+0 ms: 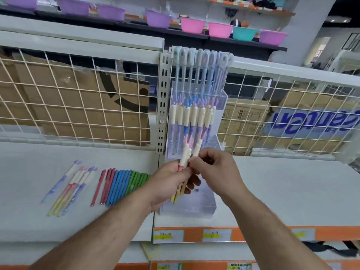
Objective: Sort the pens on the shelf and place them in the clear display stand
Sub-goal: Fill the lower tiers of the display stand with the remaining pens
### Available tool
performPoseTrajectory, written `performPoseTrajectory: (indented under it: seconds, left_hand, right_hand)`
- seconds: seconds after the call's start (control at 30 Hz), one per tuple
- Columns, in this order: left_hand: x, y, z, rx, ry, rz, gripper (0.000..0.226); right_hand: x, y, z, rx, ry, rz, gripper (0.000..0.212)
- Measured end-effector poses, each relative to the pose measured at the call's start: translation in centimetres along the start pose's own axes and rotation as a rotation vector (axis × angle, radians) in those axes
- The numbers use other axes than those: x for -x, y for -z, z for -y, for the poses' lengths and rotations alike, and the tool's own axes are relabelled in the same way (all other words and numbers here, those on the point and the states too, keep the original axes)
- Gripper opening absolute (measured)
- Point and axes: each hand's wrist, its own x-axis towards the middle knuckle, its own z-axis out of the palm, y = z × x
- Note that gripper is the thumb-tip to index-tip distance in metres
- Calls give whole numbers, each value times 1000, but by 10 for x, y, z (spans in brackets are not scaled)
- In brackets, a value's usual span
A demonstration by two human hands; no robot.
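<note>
The clear display stand (219, 103) stood on the white shelf (292, 191) against the slotted upright (163, 106), directly ahead of the person. Its rear tier held a row of tall pens with pale looped toppers (200, 61), standing upright and rising well above the acrylic wall. The tier in front of it held a row of cream-capped pens (191, 116) with blue, pink and lilac forked tips, also upright and side by side. The lowest front section was largely hidden behind the hands, so its contents could not be determined. The left hand (167, 184) was clenched around a bundle of pens (184, 157) of the same cream-capped type, held tilted just in front of the stand with the caps uppermost and the yellow ends showing below the palm. The right hand (216, 170) had its fingers curled onto the upper part of that bundle, pinching it near the caps. On the shelf to the left lay two loose groups, well apart from the stand: pastel gradient pens (72, 188), and slim pens (120, 184) lying side by side by colour, red, blue, then green. Plastic basins (192, 25) in purple, pink and teal stood on a higher shelf.
</note>
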Motion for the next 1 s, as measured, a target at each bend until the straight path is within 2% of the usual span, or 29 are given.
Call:
performPoseTrajectory:
  seconds: [0.2,0.43,1.0]
  left_hand:
    - [-12,-4,-2,-24,24,-89,19]
    - [-15,1,-6,-127,27,-83,22]
    - [-10,30,-8,-137,26,-16,24]
  right_hand:
    - [-28,30,12,-23,70,-185,22]
    - [-58,49,31,-28,123,-395,15]
    - [-69,34,25,246,147,-495,15]
